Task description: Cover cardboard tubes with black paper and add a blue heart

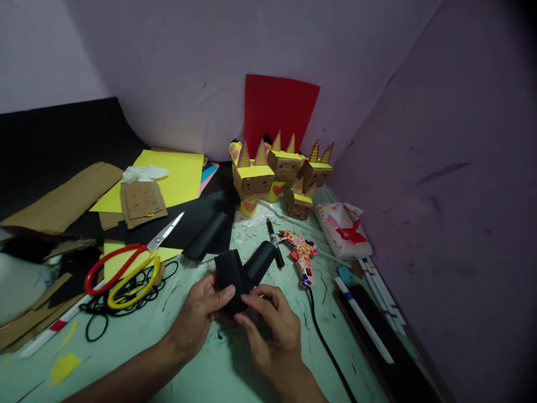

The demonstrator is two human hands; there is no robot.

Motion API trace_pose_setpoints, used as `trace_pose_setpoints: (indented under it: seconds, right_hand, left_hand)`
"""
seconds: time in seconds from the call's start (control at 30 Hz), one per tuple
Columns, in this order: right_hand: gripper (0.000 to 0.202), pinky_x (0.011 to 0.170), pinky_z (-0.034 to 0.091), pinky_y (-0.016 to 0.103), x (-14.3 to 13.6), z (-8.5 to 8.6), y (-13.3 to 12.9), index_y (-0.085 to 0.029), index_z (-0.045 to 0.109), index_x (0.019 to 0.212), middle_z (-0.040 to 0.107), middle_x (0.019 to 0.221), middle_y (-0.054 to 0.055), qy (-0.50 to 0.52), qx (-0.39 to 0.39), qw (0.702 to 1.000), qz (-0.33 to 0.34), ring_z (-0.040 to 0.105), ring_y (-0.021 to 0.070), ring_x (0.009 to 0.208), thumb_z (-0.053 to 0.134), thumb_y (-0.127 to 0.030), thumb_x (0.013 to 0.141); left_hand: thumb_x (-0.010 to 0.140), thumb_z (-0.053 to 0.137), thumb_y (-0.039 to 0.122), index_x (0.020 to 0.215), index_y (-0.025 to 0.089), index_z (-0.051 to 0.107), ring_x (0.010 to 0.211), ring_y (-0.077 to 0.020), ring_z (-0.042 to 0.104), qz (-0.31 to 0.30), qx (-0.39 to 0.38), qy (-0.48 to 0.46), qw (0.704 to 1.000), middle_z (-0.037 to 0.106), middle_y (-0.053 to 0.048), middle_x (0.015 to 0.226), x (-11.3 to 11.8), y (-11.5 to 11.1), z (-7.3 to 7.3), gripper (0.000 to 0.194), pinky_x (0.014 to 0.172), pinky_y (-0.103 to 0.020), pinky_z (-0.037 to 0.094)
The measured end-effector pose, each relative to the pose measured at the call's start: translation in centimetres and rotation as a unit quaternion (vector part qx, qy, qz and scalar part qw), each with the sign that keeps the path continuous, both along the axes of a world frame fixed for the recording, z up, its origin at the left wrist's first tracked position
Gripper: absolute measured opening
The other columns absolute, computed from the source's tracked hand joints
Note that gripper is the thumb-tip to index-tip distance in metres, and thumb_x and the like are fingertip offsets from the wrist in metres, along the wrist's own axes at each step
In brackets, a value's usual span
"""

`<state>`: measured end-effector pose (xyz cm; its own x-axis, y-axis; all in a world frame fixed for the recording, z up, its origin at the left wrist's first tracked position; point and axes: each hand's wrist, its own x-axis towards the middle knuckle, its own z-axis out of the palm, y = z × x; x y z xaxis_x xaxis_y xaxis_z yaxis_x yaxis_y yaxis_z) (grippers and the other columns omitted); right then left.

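My left hand (199, 310) grips the left side of a black paper piece (230, 274), its thumb lying across the front. At the piece's lower right edge, my right hand (274, 324) pinches with thumb and fingertips. A black paper tube (260, 262) slants up to the right from this piece, touching it. Another black roll (205, 236) lies on the table behind, to the left. Just beyond the tube are a black marker (274, 243) and a patterned glue gun (301, 254) with a black cable.
Scissors with red and yellow handles (146, 254) rest on black cords (126, 291) at the left. Yellow paper (180, 176) and cardboard (142, 202) lie behind them. Small cardboard figures (254, 182) stand at the back, near a red sheet (279, 109). A dark tray (377, 330) is at right.
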<state>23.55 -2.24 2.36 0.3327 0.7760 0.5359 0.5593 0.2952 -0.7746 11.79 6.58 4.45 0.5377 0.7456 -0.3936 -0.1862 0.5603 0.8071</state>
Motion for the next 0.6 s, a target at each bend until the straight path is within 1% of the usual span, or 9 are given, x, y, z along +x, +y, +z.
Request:
trace_pose_setpoints:
  seconds: [0.07,0.13,0.23,0.3,0.33,0.37,0.47,0.5,0.6]
  right_hand:
    - [0.024,0.055,0.052,0.025,0.10,-0.07,-0.04,-0.020,0.067,0.100,0.061,0.093,0.009,-0.041,-0.014,0.999,0.006,0.064,0.0148,0.066,0.065,-0.010,0.078]
    - [0.019,0.054,0.052,0.025,0.19,-0.21,-0.03,-0.020,0.067,0.097,0.061,0.091,0.009,-0.061,-0.021,0.998,0.004,0.063,0.0144,0.064,0.064,-0.011,0.080]
    - [0.008,0.055,0.053,0.025,0.24,-0.36,0.01,-0.019,0.065,0.084,0.061,0.086,0.008,-0.060,-0.021,0.998,0.000,0.065,0.0161,0.067,0.063,-0.013,0.080]
    - [0.008,0.056,0.053,0.025,0.24,-0.34,0.03,-0.019,0.062,0.075,0.061,0.084,0.007,-0.051,-0.016,0.999,-0.003,0.065,0.0169,0.069,0.063,-0.013,0.080]
    - [0.008,0.057,0.053,0.025,0.23,-0.30,0.04,-0.019,0.061,0.076,0.061,0.084,0.007,-0.046,-0.014,0.999,-0.002,0.065,0.0170,0.070,0.063,-0.012,0.079]
    - [0.007,0.058,0.053,0.025,0.23,-0.24,0.05,-0.019,0.062,0.080,0.061,0.085,0.007,-0.042,-0.015,0.999,0.000,0.065,0.0170,0.071,0.064,-0.012,0.079]
    - [0.020,0.059,0.054,0.024,0.24,-0.11,0.07,-0.019,0.062,0.097,0.061,0.090,0.008,-0.039,-0.020,0.999,0.008,0.065,0.0165,0.073,0.064,-0.011,0.079]
    - [0.021,0.058,0.054,0.024,0.24,-0.13,0.06,-0.019,0.062,0.098,0.061,0.090,0.008,-0.041,-0.023,0.999,0.009,0.065,0.0161,0.072,0.064,-0.010,0.080]
    - [0.009,0.057,0.052,0.024,0.20,-0.35,0.00,-0.020,0.063,0.083,0.059,0.086,0.006,-0.042,-0.028,0.999,0.005,0.064,0.0157,0.070,0.063,-0.011,0.080]
  left_hand:
    - [0.064,0.079,0.031,0.093,0.013,0.063,0.067,-0.0159,0.061,-0.003,0.000,0.006,1.000,0.069,-0.003,0.075,-0.02,0.02,-0.05,0.037,0.060,-0.025,0.048]
    - [0.065,0.079,0.031,0.092,0.013,0.063,0.066,-0.0161,0.061,-0.010,-0.001,0.009,1.000,0.068,-0.003,0.073,-0.05,0.03,-0.12,0.036,0.059,-0.025,0.048]
    - [0.065,0.078,0.031,0.093,0.013,0.062,0.067,-0.0169,0.060,-0.014,0.002,0.003,1.000,0.067,-0.003,0.073,-0.06,0.02,-0.12,0.037,0.058,-0.026,0.048]
    - [0.066,0.078,0.031,0.093,0.013,0.062,0.064,-0.0158,0.059,-0.015,0.004,0.000,1.000,0.066,-0.002,0.073,-0.05,-0.01,-0.08,0.037,0.055,-0.026,0.046]
    - [0.066,0.077,0.031,0.093,0.013,0.061,0.063,-0.0152,0.058,-0.016,0.005,0.001,1.000,0.066,-0.002,0.073,-0.05,-0.02,-0.07,0.036,0.054,-0.025,0.046]
    - [0.066,0.077,0.031,0.093,0.013,0.061,0.062,-0.0150,0.058,-0.016,0.006,0.001,1.000,0.066,-0.002,0.073,-0.04,-0.02,-0.06,0.037,0.053,-0.025,0.045]
    - [0.067,0.077,0.031,0.095,0.012,0.061,0.067,-0.0166,0.060,-0.019,0.010,0.002,1.000,0.067,-0.003,0.075,-0.02,-0.01,-0.08,0.038,0.056,-0.026,0.047]
    - [0.067,0.077,0.031,0.095,0.012,0.061,0.067,-0.0169,0.060,-0.021,0.011,0.002,1.000,0.067,-0.003,0.075,-0.02,0.00,-0.09,0.037,0.057,-0.026,0.047]
    - [0.067,0.076,0.031,0.094,0.013,0.060,0.064,-0.0163,0.059,-0.023,0.010,0.001,1.000,0.067,-0.003,0.073,-0.02,0.01,-0.07,0.036,0.056,-0.026,0.047]
